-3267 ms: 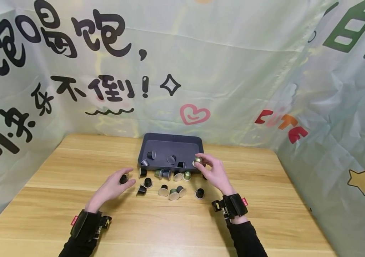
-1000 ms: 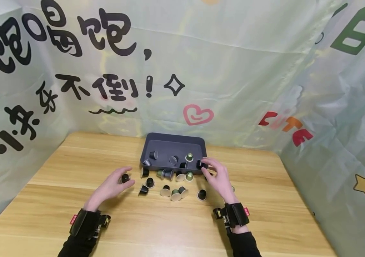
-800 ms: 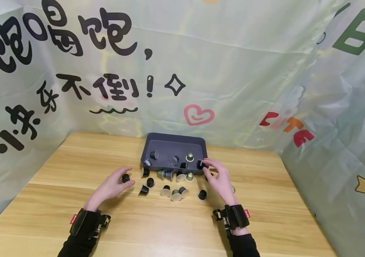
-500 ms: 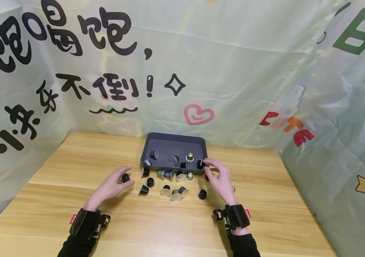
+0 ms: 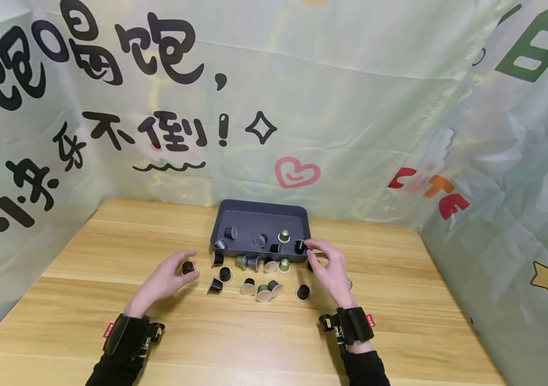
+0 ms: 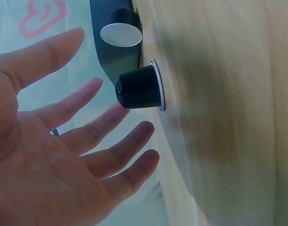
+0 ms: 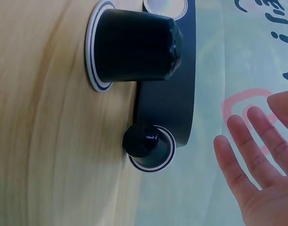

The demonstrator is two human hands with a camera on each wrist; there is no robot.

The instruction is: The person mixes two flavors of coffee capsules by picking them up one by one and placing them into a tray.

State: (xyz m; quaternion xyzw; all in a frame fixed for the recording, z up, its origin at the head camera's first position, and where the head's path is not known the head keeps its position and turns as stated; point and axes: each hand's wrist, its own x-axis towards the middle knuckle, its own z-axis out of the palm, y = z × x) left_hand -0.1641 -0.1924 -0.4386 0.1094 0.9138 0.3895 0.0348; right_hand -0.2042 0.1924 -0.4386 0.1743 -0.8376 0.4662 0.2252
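Note:
My left hand [image 5: 165,276] has its fingers spread beside a black coffee capsule [image 5: 187,268]. In the left wrist view that capsule [image 6: 140,88] stands on its rim, close to the fingertips, ungripped. My right hand [image 5: 331,268] is at the near right corner of a dark grey tray [image 5: 261,213], its fingers bent slightly and apart. Just off its fingertips, a black capsule [image 5: 300,246] lies inside the tray. The right wrist view shows this hand [image 7: 264,174] holding nothing. A green capsule [image 5: 283,236] stands in the tray among several darker ones.
Several black, grey and green capsules lie scattered before the tray, including a green one [image 5: 284,265] and a black one [image 5: 303,292]. Another capsule [image 7: 140,140] is near the tray's corner, partly hidden by my right hand in the head view. Printed cloth [image 5: 351,107] hangs behind the table.
My right hand set the green capsule into the tray, then a black capsule at the tray's right end, and has let go of it. The left hand stays almost where it was.

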